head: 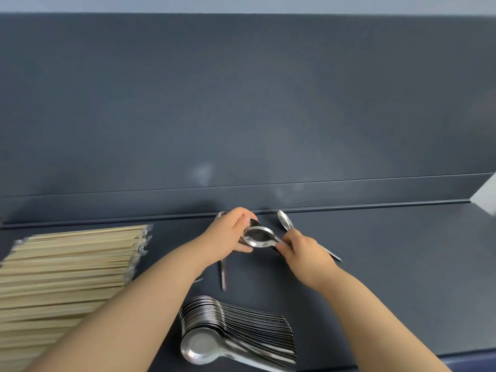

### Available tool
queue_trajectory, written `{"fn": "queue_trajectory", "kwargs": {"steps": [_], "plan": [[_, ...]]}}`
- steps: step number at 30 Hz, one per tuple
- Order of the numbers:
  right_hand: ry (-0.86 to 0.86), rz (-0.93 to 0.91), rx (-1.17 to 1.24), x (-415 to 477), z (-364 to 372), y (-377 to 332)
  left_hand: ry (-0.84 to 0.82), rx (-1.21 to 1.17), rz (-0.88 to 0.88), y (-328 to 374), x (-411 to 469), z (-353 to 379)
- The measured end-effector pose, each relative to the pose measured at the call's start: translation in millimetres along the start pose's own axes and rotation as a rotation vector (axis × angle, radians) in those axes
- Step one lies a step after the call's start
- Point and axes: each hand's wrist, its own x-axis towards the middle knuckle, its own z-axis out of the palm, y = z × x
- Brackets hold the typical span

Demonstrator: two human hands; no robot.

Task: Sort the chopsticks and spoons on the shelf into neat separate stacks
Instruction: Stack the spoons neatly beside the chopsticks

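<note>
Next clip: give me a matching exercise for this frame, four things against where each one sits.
Things:
1. chopsticks
2. spoon stack
3. held spoon
4. right loose spoon

Places:
A. between the left hand and the right hand
B. left end of the shelf
C. near edge, between the forearms
D. flat on the shelf, its handle running under the right hand

Pairs: 1-B, 2-C, 3-A, 4-D

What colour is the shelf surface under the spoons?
Dark blue-grey shelf; head view.
</note>
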Motion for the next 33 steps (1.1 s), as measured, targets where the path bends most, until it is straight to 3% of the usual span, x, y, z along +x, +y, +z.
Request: {"fn": "queue_trajectory", "kwargs": {"steps": [3, 7, 12, 15, 17, 20, 22, 24, 26, 29, 33], "plan": [[0.042, 0.008, 0.106, -2.9, -3.5, 0.3, -0.013, -0.037, 0.057, 3.5, -1.4, 5.5], [0.076, -0.04, 0.066, -7.1, -12.7, 4.2, -0.022, -0.004, 0.152, 15.6, 2.7, 16.5], [0.062, 0.054, 0.211, -14.5, -22.1, 21.7, -0.109, 0.261, 0.235, 28.0, 18.4, 35.2], [0.129, 0.128, 0.254, -19.9, -27.3, 36.2, -0.195, 0.278, 0.188, 40.8, 31.2, 37.9], [0.172, 0.189, 0.222, -23.2, -27.9, 45.4, -0.151, 0.293, 0.086, 45.4, 45.4, 36.5], [0.21, 0.258, 0.212, -26.7, -27.1, 53.6, 0.047, 0.622, -0.016, 41.4, 73.0, 39.3], [0.225, 0.283, 0.221, -27.2, -27.4, 54.7, 0.022, 0.83, -0.081, 38.6, 82.8, 45.9], [0.238, 0.285, 0.219, -26.3, -27.3, 54.3, -0.015, 0.888, -0.121, 34.0, 89.6, 52.7], [0.247, 0.274, 0.215, -24.1, -27.3, 52.8, -0.007, 0.789, -0.17, 28.7, 92.2, 55.4], [0.255, 0.262, 0.173, -17.8, -27.7, 51.6, 0.028, 0.391, -0.273, 15.6, 92.5, 53.1], [0.267, 0.215, 0.022, -6.3, -23.8, 45.1, 0.009, 0.045, -0.27, 4.6, 78.7, 44.0]]}}
